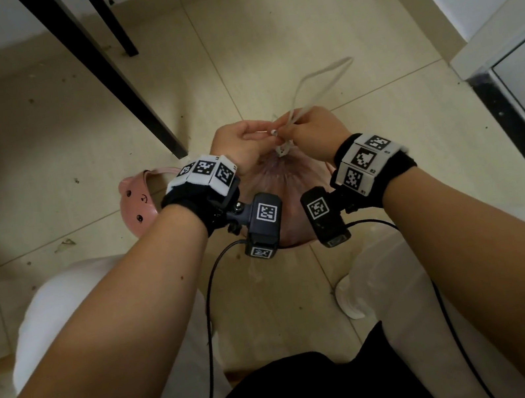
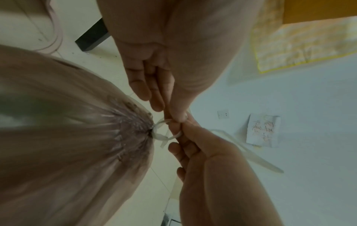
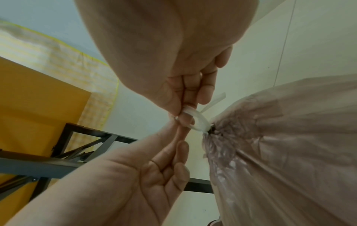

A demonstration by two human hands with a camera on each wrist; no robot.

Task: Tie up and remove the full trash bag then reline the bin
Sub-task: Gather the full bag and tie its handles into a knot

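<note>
Both hands, left hand and right hand, pinch the drawstring at the trash bag neck: mid-knot; next probably cinch tight, then lift out.

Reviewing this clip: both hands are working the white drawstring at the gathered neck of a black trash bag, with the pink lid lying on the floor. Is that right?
Not quite: the trash bag is translucent pink, not black, as the head view shows. The rest holds: left hand and right hand work the white drawstring at its gathered neck, pink lid on the floor.
</note>
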